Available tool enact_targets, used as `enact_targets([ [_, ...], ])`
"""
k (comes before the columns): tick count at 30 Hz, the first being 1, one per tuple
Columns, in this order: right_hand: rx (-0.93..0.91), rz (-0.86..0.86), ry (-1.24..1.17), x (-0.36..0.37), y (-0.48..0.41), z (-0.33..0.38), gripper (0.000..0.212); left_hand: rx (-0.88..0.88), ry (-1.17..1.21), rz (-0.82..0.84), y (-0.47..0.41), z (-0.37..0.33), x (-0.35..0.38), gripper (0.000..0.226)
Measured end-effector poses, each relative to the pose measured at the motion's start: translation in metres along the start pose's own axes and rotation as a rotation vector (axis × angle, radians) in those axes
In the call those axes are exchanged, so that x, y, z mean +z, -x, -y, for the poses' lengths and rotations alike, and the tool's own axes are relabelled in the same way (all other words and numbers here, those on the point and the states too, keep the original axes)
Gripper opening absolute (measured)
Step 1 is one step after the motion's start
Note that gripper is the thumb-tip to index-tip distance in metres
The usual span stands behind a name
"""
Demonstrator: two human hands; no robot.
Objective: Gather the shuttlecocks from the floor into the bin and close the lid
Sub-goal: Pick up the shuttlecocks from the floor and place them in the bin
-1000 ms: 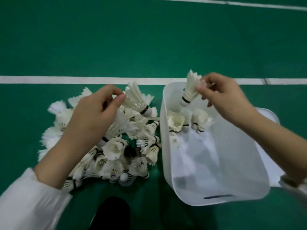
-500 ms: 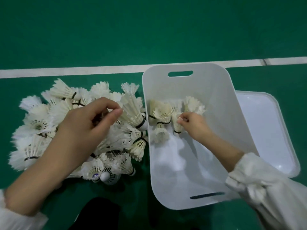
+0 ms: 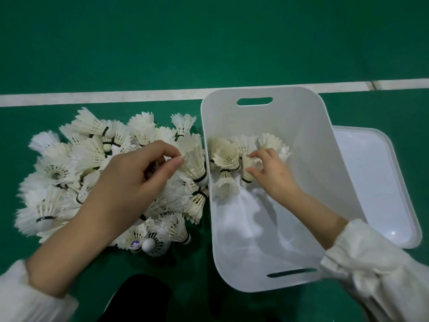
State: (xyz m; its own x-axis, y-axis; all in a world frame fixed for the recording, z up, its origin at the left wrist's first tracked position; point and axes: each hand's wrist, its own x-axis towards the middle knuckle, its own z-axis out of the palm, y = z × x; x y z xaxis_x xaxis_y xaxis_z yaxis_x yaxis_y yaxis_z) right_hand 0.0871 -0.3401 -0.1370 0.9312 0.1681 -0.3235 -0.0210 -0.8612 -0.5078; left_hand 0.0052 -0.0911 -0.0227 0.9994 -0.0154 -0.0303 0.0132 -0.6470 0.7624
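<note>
The white bin (image 3: 325, 145) is sitting open on the green floor (image 3: 209, 43), its far wall lying just over a white court line (image 3: 92, 97). Its lid (image 3: 380, 182) is lying on the floor against the bin's right side with the hollow side facing up and its left edge hidden behind the bin's wall.

A pile of shuttlecocks (image 3: 69, 163) is spreading over the floor just left of the bin, reaching right up to the bin's left wall. The left hand (image 3: 130, 182) is hovering over the pile's right half with its fingers curled, and thumb and forefinger are pinching the feather rim of a tall shuttlecock (image 3: 193, 159). That one is standing at the pile's right edge, feathers up and cork down, just beside the bin's left wall.

The right hand (image 3: 271, 175) is reaching down into the bin toward its far left corner. Its fingers are curling around a binned shuttlecock (image 3: 246, 167), which is pointing cork down toward the bin's floor. A small cluster (image 3: 226, 156) of other shuttlecocks is lying on the bin's floor around it, bunched at the far end and touching one another; the near half of the bin is showing bare plastic.

Pale sleeves are covering both forearms at the near edge of the view, and a dark shape (image 3: 139, 296) is showing between them; what it is cannot be told.
</note>
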Motion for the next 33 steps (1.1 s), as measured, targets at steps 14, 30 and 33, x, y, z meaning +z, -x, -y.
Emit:
enact_targets([
  [14, -0.615, 0.037, -0.12, -0.053, 0.057, 0.125, 0.015, 0.12, -0.079, 0.011, -0.003, -0.018, -0.008, 0.02],
  [30, 0.268, 0.129, 0.178, -0.02, 0.019, -0.013, 0.032, 0.062, -0.03, -0.029, 0.0, -0.002, -0.004, 0.007],
  [33, 0.267, 0.032, 0.162, -0.014, 0.009, -0.016, 0.032, 0.079, -0.055, -0.011, 0.0, -0.003, 0.0, 0.004],
])
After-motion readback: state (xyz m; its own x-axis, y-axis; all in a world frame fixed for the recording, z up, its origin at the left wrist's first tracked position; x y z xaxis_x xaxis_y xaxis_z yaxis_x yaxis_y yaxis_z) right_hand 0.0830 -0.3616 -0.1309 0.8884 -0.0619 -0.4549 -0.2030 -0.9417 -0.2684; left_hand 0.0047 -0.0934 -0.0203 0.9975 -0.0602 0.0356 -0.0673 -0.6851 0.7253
